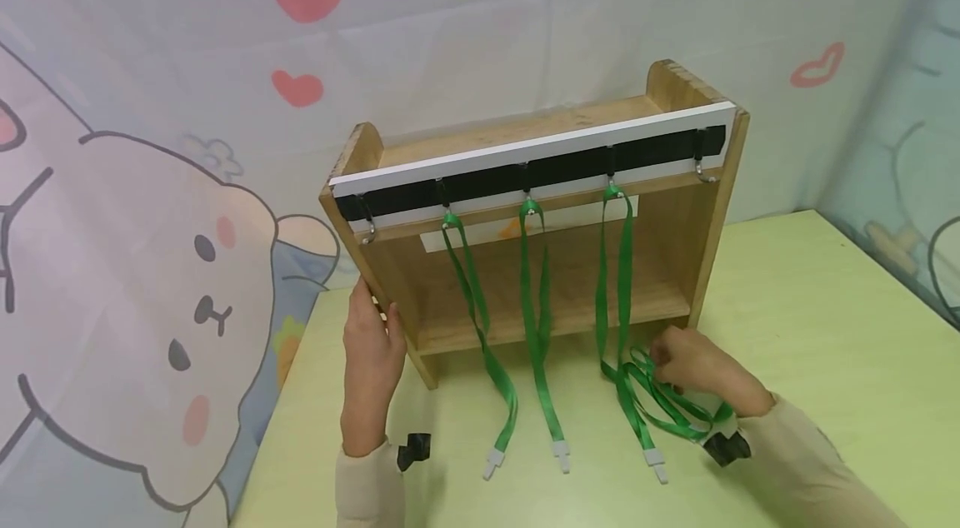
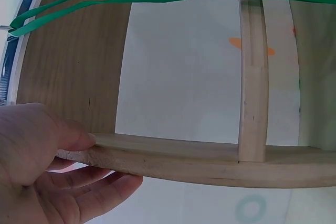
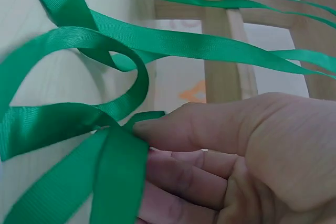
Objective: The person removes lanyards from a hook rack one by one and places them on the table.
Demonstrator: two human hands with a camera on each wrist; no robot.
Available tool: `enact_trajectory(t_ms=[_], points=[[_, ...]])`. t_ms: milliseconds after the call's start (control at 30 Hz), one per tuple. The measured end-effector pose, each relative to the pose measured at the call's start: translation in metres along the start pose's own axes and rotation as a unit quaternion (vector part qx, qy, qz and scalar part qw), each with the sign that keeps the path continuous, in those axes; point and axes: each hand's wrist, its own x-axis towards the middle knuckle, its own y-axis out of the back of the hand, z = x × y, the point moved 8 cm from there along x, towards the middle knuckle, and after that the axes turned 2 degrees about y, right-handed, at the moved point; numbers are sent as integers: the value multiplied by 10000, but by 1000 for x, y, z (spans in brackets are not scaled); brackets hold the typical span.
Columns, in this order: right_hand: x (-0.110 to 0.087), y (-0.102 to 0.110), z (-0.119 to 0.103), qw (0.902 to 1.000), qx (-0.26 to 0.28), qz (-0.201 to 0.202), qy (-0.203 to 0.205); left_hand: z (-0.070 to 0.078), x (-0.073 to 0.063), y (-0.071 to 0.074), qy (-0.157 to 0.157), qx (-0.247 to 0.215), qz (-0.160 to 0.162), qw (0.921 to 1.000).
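A wooden rack [image 1: 551, 266] stands on the table with a row of metal hooks along its front strip. My left hand [image 1: 372, 353] holds the rack's left side panel; in the left wrist view the thumb lies on one face of the board [image 2: 173, 156] and the fingers on the other. Three green lanyards hang from the middle hooks, the left one [image 1: 491, 370], the centre one [image 1: 536, 345] and the right one [image 1: 622, 295]. Low at the right, my right hand [image 1: 693, 361] pinches another green lanyard [image 3: 123, 177], whose loops lie loosely on the table.
The leftmost hook [image 1: 369, 235] and the rightmost hook [image 1: 703, 171] carry no lanyard. White clips [image 1: 561, 453] at the lanyard ends rest on the yellow-green table [image 1: 840, 345]. A printed cloth [image 1: 480, 37] hangs close behind the rack.
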Motion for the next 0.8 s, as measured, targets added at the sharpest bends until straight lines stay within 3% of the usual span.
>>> enact_trajectory(t_ms=[367,800], points=[[1,1,9,9974,-608,372,-142,2,1,-1,-46,2,5,10000],[0,6,11,9949,-732,153,-673,0,2,0,1,27,-2,10000]])
